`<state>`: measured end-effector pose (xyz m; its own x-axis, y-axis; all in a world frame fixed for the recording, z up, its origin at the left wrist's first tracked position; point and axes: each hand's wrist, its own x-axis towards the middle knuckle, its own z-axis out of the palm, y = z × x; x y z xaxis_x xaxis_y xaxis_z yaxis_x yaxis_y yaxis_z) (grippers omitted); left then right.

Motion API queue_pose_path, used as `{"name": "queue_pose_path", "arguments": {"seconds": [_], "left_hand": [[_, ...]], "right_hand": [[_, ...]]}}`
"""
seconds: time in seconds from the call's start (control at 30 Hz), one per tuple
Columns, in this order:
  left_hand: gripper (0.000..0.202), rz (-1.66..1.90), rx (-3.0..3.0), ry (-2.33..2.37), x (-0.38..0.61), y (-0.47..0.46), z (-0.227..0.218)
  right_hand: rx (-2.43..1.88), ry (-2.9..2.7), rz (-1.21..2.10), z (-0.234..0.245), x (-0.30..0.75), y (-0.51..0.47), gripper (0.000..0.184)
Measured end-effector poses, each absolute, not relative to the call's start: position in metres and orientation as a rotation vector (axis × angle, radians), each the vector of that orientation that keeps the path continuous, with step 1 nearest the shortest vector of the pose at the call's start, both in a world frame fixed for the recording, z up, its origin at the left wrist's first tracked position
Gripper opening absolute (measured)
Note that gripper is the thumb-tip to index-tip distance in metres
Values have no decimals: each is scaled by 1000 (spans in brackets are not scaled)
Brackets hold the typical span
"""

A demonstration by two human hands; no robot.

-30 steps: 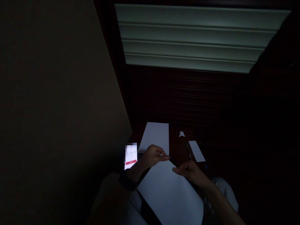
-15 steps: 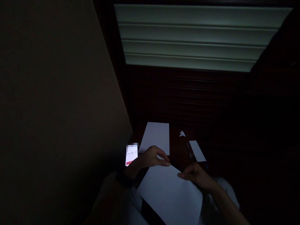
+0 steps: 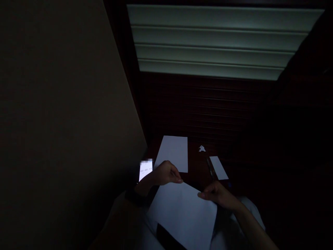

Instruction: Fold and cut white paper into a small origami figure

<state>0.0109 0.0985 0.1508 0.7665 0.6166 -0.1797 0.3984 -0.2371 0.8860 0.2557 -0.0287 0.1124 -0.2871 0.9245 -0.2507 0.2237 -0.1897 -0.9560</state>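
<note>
Within both pinched grips point(image 3: 166, 172) point(image 3: 221, 195), white paper point(image 3: 183, 213)

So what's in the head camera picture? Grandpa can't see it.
A left hand and right hand hold one edge of a white paper sheet in dim light. Nearby are a glowing rectangular phone, another white sheet and a narrow white strip.

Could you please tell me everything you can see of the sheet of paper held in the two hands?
The sheet of paper looks thin, plain and white, tinted bluish by the dim light, with no writing discernible. The left hand and right hand pinch its far edge, which slopes down toward the right in the picture. It bows gently above the person's legs; whether it touches them is unclear. The bottom of the picture cuts off its near end.
</note>
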Motion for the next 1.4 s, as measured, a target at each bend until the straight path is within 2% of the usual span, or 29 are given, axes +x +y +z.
{"name": "queue_pose_path", "arguments": {"seconds": [0.2, 0.33, 0.4, 0.47, 0.57, 0.63, 0.67, 0.77, 1.03, 1.4], "left_hand": [[29, 317, 1866, 891, -7, 104, 145], [25, 366, 1970, 894, -6, 92, 147], [22, 351, 2024, 863, -1, 83, 150], [19, 359, 2070, 839, 7, 75, 152], [16, 393, 2160, 811, 17, 66, 154], [15, 419, 2232, 805, 21, 63, 155], [15, 428, 2262, 804, 22, 63, 155], [17, 439, 2311, 807, 23, 65, 153], [18, 419, 2369, 817, 14, 76, 155], [20, 478, 2400, 795, -2, 91, 158]], "right_hand": [[-1405, -1470, 1494, 101, 292, -35, 43], [-1658, -1393, 1122, 101, 304, -34, 44], [-1629, -1419, 924, 110, 293, -32, 37], [-1518, -1569, 859, 122, 272, -28, 39], [-1373, -1753, 863, 136, 239, -20, 42], [-1328, -1808, 961, 137, 225, -15, 26], [-1330, -1816, 995, 135, 221, -12, 24], [-1353, -1802, 1042, 129, 220, -8, 29], [-1375, -1783, 1085, 128, 234, -17, 26], [-1583, -1879, 951, 108, 288, -34, 41]]}}
